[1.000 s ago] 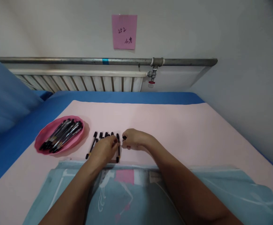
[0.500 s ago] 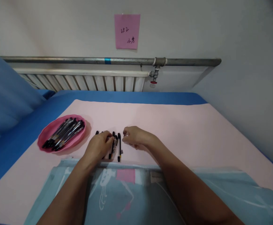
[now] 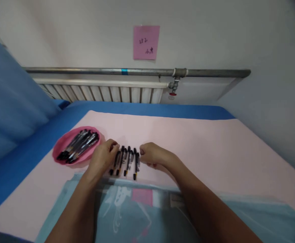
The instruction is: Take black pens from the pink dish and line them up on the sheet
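Note:
Several black-capped pens with clear barrels lie side by side on the pink sheet. Short dark and clear pieces, perhaps pen caps, lie close beside them. At the left end of the row is my left hand, its fingers curled and thumb near the index finger; anything in its grasp is hidden. My right hand is closed at the row's right end, knuckles up, next to the rightmost pen. What its fingers hold, if anything, does not show.
A pink oval basket full of similar pens stands left of my left hand. Light blue patterned cloth lies in front of me. Behind the blue edge are a radiator and a pipe; a blue curtain hangs left.
My left hand has drawn left from the middle of the pens, uncovering more of the row. The right hand stays at the right end, its fingers more tightly curled. The view has shifted slightly.

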### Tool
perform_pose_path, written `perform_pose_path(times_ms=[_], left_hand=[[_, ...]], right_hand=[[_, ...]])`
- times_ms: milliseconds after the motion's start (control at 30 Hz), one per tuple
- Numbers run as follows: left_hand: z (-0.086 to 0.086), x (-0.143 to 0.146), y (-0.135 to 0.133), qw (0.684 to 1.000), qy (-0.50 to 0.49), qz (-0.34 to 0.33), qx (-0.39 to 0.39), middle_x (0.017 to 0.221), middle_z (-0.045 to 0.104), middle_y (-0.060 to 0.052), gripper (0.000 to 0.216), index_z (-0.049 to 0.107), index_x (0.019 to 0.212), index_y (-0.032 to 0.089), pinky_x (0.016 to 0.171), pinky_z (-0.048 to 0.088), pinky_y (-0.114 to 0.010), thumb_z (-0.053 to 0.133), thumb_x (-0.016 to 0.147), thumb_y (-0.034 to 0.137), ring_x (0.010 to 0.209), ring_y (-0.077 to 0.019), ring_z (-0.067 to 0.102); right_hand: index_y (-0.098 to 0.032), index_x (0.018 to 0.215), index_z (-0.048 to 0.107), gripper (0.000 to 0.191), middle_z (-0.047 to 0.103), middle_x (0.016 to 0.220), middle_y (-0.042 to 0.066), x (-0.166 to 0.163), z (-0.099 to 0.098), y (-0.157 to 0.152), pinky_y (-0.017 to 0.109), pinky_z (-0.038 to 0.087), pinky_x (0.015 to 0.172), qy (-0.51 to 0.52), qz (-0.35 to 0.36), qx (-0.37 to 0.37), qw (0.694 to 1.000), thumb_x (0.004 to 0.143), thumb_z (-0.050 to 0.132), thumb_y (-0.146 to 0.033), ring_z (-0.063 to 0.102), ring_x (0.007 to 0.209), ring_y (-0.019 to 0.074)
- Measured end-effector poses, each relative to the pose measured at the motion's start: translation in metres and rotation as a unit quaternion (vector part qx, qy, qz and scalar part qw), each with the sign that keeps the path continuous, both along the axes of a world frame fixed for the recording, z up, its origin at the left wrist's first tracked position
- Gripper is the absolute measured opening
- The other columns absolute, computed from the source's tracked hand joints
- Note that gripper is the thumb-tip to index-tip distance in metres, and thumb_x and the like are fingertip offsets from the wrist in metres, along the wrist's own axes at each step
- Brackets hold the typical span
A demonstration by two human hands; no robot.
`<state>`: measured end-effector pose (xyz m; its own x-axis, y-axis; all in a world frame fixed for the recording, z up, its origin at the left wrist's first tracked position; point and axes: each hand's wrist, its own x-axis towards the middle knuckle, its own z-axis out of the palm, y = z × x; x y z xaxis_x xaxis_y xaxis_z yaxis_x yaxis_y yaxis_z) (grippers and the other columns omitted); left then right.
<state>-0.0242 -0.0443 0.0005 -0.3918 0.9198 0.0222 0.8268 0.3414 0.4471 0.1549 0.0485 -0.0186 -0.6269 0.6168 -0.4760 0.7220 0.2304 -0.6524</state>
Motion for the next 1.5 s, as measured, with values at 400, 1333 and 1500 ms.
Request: perform_pose_path(times_ms=[400,1333,1500], left_hand=[[-0.009,-0.076,-0.007,0.970,0.151,0.184,-0.055,0.101,0.065,-0.016,0.029,0.063,0.093,0.016,0.074,0.042,-0.035,0.048,0.075,0.032,0.095,-0.0302,0.058],[-0.013,0.077,-0.003,0.753,-0.642,0.042,0.137,0.048,0.036,0.010,0.032,0.053,0.089,0.021,0.033,0.022,-0.014,0.054,0.075,0.050,0.034,-0.0034,0.029],[-0.015,0.087,-0.002,0.785,-0.594,0.091,0.150,0.053,0.050,0.005,0.043,0.057,0.103,0.019,0.039,0.033,-0.019,0.052,0.075,0.051,0.044,-0.0097,0.047]], right_hand=[[-0.019,0.067,0.049,0.004,0.050,0.041,-0.002,0.001,-0.003,0.005,0.020,0.027,0.033,0.029,-0.047,-0.044,0.998,0.064,0.052,-0.017,0.040,0.032,0.0093],[-0.019,0.075,0.052,0.024,0.062,0.076,0.001,-0.042,0.024,-0.046,0.027,0.044,0.072,0.528,-0.269,-0.044,0.804,0.086,0.039,-0.037,0.056,0.071,0.0131],[-0.021,0.070,0.046,0.022,0.057,0.067,-0.001,-0.045,0.012,-0.047,0.026,0.043,0.068,0.496,-0.304,0.017,0.814,0.085,0.039,-0.035,0.054,0.066,0.0132]])
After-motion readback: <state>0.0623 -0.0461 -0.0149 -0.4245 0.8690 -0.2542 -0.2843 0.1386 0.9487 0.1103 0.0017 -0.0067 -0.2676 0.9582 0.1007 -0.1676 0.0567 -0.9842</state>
